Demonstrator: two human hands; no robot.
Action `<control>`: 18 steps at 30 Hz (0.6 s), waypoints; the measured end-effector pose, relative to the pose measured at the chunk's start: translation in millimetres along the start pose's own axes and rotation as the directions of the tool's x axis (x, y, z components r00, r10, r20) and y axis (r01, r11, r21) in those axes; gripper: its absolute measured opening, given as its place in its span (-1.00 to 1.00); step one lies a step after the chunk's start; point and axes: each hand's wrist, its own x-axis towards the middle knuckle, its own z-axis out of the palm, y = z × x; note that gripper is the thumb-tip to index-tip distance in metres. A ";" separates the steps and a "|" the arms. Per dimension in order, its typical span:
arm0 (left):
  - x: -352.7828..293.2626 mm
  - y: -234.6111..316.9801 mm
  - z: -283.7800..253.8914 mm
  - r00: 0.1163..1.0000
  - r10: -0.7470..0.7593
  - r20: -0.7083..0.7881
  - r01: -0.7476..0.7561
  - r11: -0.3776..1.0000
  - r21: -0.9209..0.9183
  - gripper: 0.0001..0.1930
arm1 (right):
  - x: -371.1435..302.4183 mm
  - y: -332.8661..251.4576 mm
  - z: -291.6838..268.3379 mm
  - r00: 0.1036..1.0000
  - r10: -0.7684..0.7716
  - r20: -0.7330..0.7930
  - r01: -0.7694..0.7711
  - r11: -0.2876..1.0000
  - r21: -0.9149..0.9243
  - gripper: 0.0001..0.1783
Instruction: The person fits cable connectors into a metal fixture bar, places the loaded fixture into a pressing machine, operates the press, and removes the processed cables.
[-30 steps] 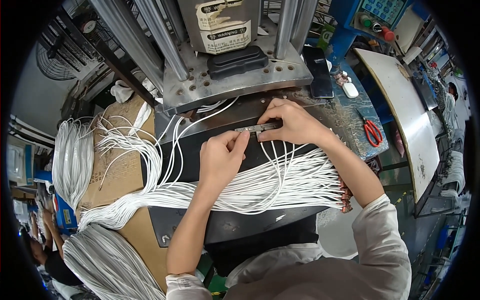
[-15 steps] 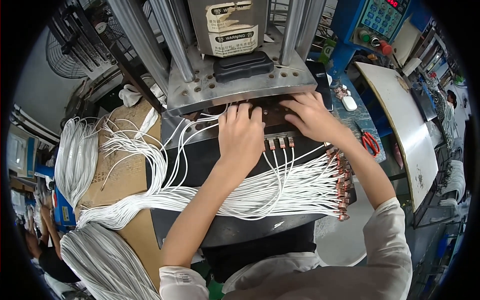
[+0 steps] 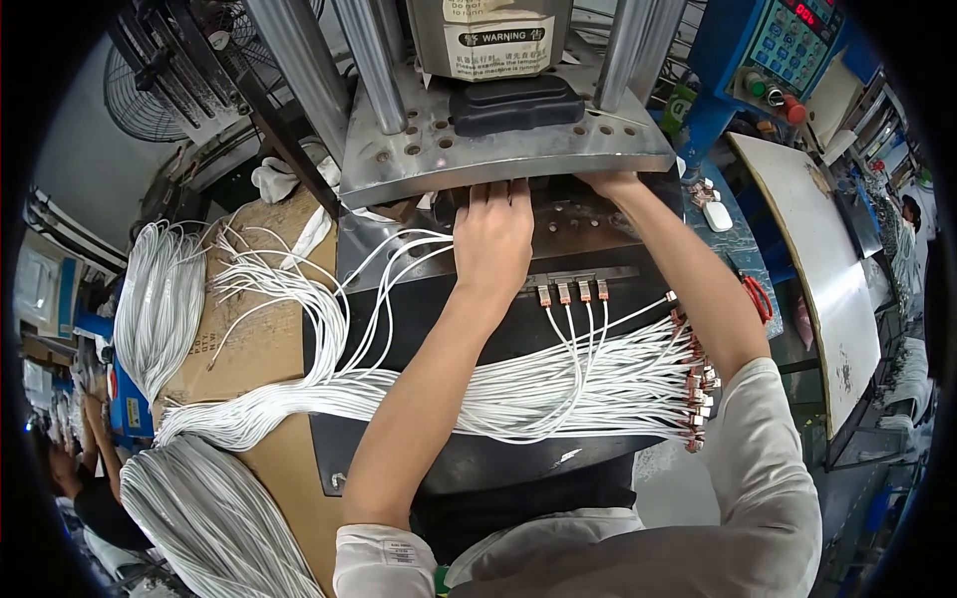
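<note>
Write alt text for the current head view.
The left hand and right hand reach under a thick metal plate, fingertips hidden. Nearer the viewer, four cable plugs sit along a metal strip, above a wide bundle of white cables.

We have cables (image 3: pixel 538 389) lying across the board (image 3: pixel 498 476), connector ends (image 3: pixel 698 384) at its right edge; behind them, four connectors (image 3: pixel 583 291) line a strip (image 3: pixel 620 272) near its rear edge. Cardboard (image 3: pixel 261 349) lies left, pliers (image 3: pixel 764 289) right, on the side bench (image 3: pixel 748 249); our left hand (image 3: pixel 495 234) and right hand (image 3: pixel 610 183) reach under the press plate's front edge (image 3: pixel 498 181).
</note>
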 end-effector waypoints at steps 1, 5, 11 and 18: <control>-0.1 -1.5 0.7 1.000 0.004 -0.008 -0.004 1.000 -0.018 -0.62 | 2.7 3.7 0.4 0.997 0.008 0.075 -0.019 0.989 0.148 -0.55; 5.0 -0.3 -5.6 0.999 -0.008 -0.051 0.002 0.994 -0.112 -0.76 | -13.3 -2.9 24.0 0.895 -0.301 -0.330 0.210 0.935 -0.285 -0.61; -43.4 10.3 -131.5 0.994 0.106 0.032 -0.077 0.868 -0.490 -0.91 | -88.0 -32.0 -31.1 0.941 -0.181 -0.285 0.215 0.973 0.090 -0.75; -106.6 -175.3 -199.4 0.853 -0.507 -0.125 0.514 0.857 0.038 -0.66 | -108.8 -62.6 -61.2 0.996 -0.085 0.011 0.077 0.949 0.304 -0.76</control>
